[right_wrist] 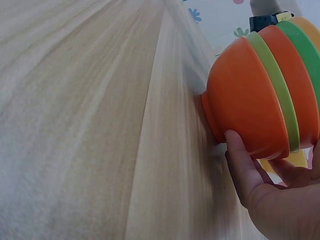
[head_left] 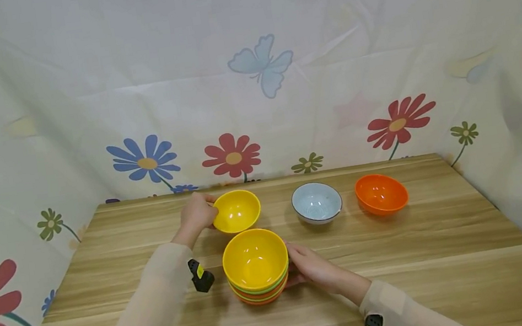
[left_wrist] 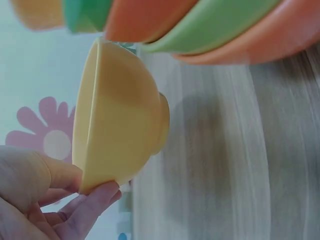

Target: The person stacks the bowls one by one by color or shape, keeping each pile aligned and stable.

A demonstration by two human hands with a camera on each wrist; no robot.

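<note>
Yellow bowl, likely light, slick: left fingers are aptly pinching its rim. Bowl stack: right fingers are gripping.

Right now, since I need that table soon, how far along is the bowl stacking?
Done: a nested stack of five bowls, its side held by the right hand. In hand: the left hand holds a yellow bowl by its rim, not yet in the stack. Apparently left: the pale blue bowl and an orange bowl, which stand apart on the table.
</note>
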